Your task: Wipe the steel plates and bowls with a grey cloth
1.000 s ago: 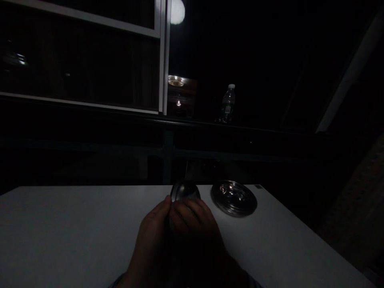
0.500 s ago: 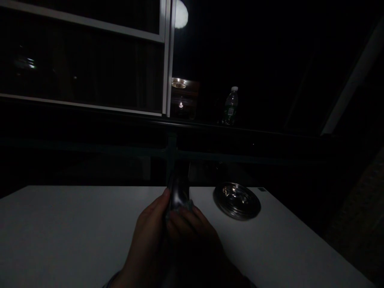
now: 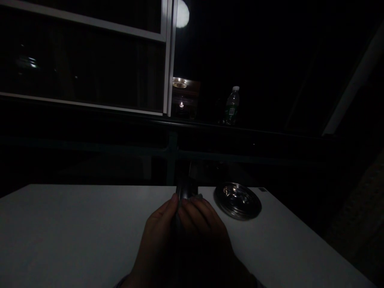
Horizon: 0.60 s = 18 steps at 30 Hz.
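The scene is very dark. My left hand (image 3: pixel 157 236) and my right hand (image 3: pixel 204 228) are pressed together over the white table (image 3: pixel 60 232), both closed on a shiny metal dish (image 3: pixel 186 189) that stands on edge between the fingertips. Only its upper rim shows above my fingers. A small pale scrap, perhaps a cloth, peeks out at my right fingertips. A second metal dish (image 3: pixel 237 200) lies flat on the table just right of my hands.
Beyond the table's far edge runs a dark ledge with a plastic water bottle (image 3: pixel 232 106) and a small lit object (image 3: pixel 181 93). A white window frame (image 3: pixel 169 60) rises behind. The table drops off into darkness at the right.
The dish in my hands has turned from facing the camera to standing edge-on. My hands have shifted slightly to the right.
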Available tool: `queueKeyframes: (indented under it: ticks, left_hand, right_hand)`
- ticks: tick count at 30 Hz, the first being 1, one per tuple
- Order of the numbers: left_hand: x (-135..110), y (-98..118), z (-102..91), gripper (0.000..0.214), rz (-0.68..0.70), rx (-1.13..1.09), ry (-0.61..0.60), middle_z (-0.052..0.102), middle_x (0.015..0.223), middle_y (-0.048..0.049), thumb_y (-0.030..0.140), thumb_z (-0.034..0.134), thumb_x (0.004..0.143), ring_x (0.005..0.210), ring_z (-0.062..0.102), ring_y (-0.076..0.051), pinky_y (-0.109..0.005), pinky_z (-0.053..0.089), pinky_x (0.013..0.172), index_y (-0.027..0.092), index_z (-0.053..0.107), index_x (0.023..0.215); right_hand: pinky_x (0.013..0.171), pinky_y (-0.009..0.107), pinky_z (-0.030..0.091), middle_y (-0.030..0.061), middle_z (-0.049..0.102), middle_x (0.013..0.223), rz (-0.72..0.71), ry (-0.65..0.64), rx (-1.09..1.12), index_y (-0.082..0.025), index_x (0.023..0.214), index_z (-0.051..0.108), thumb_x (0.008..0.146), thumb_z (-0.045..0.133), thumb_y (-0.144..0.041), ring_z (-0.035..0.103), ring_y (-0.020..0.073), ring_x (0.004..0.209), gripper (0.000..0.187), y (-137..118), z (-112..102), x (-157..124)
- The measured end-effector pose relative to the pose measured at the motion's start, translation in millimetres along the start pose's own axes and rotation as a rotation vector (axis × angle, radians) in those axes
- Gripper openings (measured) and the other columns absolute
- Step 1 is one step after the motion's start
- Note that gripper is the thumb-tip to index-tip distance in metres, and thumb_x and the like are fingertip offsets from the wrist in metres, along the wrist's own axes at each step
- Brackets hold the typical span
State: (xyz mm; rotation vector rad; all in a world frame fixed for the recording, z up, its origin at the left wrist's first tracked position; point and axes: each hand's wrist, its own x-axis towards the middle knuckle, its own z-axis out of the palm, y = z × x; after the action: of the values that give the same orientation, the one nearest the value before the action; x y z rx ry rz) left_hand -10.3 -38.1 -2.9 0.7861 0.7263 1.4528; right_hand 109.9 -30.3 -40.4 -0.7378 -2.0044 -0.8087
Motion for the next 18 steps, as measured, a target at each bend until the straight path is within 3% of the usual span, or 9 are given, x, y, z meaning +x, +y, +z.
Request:
queueKeyframes:
  ticks: [7,18]
  left_hand:
    - [-7,0,5.0,0.022,-0.012,0.053,-0.079,0.065,0.061,-0.0043,0.036,0.064,0.07,0.062,0.059,-0.018,-0.028,0.047,0.062,0.015,0.069,0.071]
    - [-7,3,5.2,0.025,-0.057,0.144,-0.122,0.064,0.058,-0.0032,0.034,0.057,0.075,0.059,0.054,-0.014,-0.022,0.045,0.057,0.015,0.066,0.06]
  right_hand:
    - [0.087,0.037,0.05,0.0118,0.062,0.107,0.066,0.06,0.021,-0.01,0.107,0.058,0.088,0.04,-0.019,0.053,0.0213,0.106,0.027,16,2,6]
    - [0.086,0.037,0.05,0.0138,0.06,0.109,0.089,0.051,0.045,-0.008,0.108,0.057,0.09,0.033,-0.018,0.052,0.0211,0.106,0.032,23,-11,11]
